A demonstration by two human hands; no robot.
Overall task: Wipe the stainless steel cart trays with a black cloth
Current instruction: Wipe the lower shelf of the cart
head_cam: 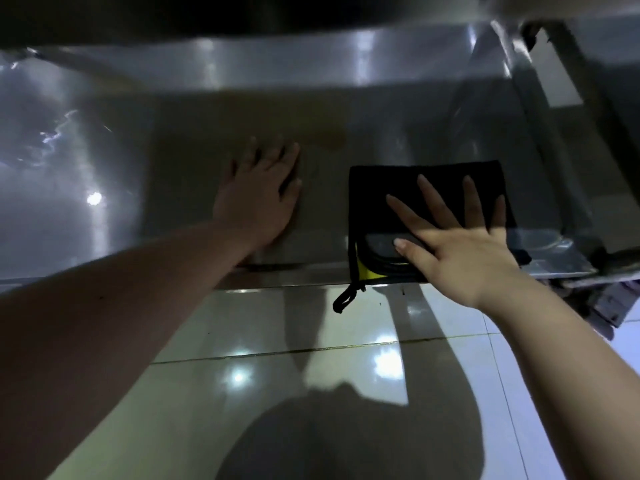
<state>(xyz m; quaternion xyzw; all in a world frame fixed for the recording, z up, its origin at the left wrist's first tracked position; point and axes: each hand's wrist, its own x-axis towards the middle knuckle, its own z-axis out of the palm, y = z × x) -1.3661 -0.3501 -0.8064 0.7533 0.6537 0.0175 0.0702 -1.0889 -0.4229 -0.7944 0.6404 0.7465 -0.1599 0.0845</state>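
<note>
Open tray (104, 220) at far left; upper shelf (242, 12) overhead, cart post (588, 98) right.

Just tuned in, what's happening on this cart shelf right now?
A person is wiping a stainless steel cart tray. The right hand presses flat, fingers spread, on a folded black cloth near the tray's front right corner. The left hand rests flat on the bare steel beside it. The cloth's loop hangs over the front edge.
</note>
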